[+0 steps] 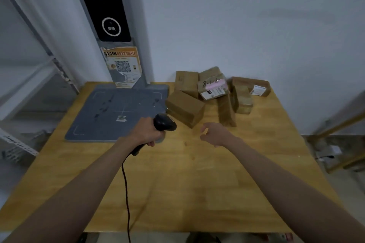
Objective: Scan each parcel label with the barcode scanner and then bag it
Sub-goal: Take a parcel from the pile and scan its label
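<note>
So we're right at the start of a scan, nothing bagged yet as far as we can tell. Our left hand [147,132] is wrapped round the barcode scanner [165,122] at frame centre, nose aimed toward the parcels. Our right hand [212,134] hovers empty just beside it, fingers loosely spread, reaching for the pile. Next we probably need to grab a box and turn its label up. We count roughly seven cardboard parcels [185,107] heaped upper centre on the worktop [197,183], two showing labels. No bag in sight.
</note>
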### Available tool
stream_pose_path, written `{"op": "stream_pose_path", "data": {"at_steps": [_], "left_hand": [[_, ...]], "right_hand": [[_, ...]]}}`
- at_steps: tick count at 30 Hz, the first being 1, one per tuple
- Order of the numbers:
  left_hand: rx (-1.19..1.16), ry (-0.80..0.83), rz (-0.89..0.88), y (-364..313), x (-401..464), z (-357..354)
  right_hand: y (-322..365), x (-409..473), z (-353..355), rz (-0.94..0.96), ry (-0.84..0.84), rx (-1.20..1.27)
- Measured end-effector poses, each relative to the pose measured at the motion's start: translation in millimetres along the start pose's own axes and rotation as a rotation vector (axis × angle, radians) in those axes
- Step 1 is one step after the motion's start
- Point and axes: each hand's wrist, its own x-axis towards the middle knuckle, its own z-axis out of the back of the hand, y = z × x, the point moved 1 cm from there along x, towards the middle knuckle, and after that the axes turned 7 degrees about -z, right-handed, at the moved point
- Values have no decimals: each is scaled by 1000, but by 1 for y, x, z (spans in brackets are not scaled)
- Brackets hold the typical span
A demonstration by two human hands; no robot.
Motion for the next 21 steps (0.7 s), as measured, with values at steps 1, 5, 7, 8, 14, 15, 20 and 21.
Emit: {"op": "stream_pose_path", "data": {"at_steps": [1,5,7,8,14,15,20,21], "left_hand": [[-8,-4,19,0,10,-1],[-39,2,68,-3,50,-8],[-48,9,89,-3,71,-13],[-45,16,106,-3,81,-17],[-37,29,183,12,129,-35],[-33,24,188,15,133,-37],[-34,3,243,32,141,-41],[-30,-6,251,35,140,-40]], "right_hand": [[0,14,2,2,-9,-15],[-2,71,15,0,-6,-50],[-1,103,20,5,-14,-74],[0,118,21,5,-23,-86],[11,199,14,-17,-22,-146],[14,211,13,-18,-30,-159],[16,253,1,-12,-51,-254],[13,252,0,-5,-62,-236]]}}
